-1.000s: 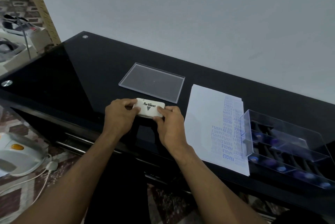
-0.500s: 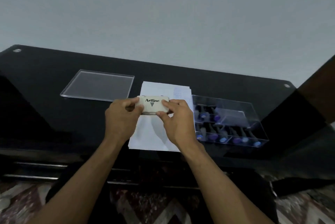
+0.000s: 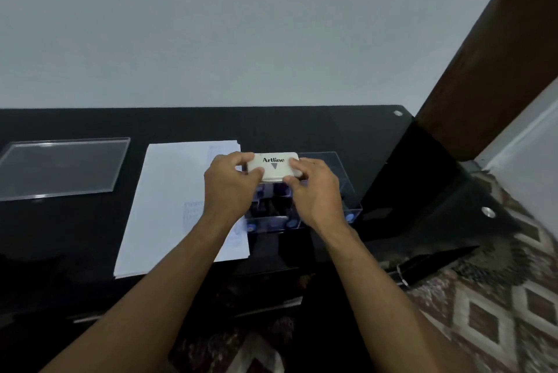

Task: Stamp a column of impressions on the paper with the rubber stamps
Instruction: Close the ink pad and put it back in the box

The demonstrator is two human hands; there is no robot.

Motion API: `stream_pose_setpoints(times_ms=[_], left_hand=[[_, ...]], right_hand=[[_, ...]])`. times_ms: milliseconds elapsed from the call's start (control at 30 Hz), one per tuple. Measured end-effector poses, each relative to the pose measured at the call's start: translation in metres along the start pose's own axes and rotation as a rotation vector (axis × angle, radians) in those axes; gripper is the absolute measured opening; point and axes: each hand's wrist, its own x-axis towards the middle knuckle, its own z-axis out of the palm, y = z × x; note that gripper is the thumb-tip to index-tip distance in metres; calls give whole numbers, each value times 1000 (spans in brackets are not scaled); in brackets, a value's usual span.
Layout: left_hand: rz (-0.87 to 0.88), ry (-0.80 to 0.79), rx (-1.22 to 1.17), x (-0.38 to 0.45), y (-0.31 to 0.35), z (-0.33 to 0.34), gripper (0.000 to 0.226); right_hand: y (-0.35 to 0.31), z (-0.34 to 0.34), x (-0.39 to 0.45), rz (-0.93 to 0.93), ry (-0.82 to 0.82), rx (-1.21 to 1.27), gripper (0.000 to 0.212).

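We see a glossy black table (image 3: 302, 128) running wide across the view under a plain pale wall. On it a white sheet of paper (image 3: 169, 206) lies flat with its long axis running away from us, faint blue impressions near its right edge, too blurred to read. To the left of the fingers, well apart, a flat clear acrylic lid (image 3: 60, 167) lies on the table. Directly below the fingers stands a clear plastic box (image 3: 347, 191) with dividers, holding rubber stamps (image 3: 277, 191) whose dark handles and blue-tipped ends show through the walls; how each one lies we cannot tell.

Both forearms reach forward from the bottom edge, converging above the box. The left hand (image 3: 229, 188) and the right hand (image 3: 317, 191) together grip a small white ink pad case (image 3: 274, 166), a rounded rectangle of smooth plastic printed "Artline" over a dark triangle pointing toward us. Its long axis runs left to right, level, its top face toward us. The left fingers curl round its left end with the thumb on the near edge; the right fingers wrap its right end, thumb beneath the near edge. The case is held in the air just above the box, beside the paper's right edge.
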Motion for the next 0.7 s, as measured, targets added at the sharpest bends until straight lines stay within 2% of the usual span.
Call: stream_pose_setpoints(times_ms=[300,400,467,500,567,700], left_hand=[[16,-85,0,19,13,55,31],[-6,-97,-19,22,14,65,31],[-37,-104,-53,24,15,71,32],[-53,-107,-69,25,15,73,32],[-61,-107,-77,25,16,77,32],[-28,-87,-36,24,18,84,32]], right_hand=[[44,-28,24,59,-4,-127,36],[54,-27,30,84,-34,-152,28],[59,-24,34,97,-39,-199,14],[59,-24,36,88,-35,-228,17],[60,-22,39,81,-43,-267,41],[55,-24,38,90,-66,-322,44]])
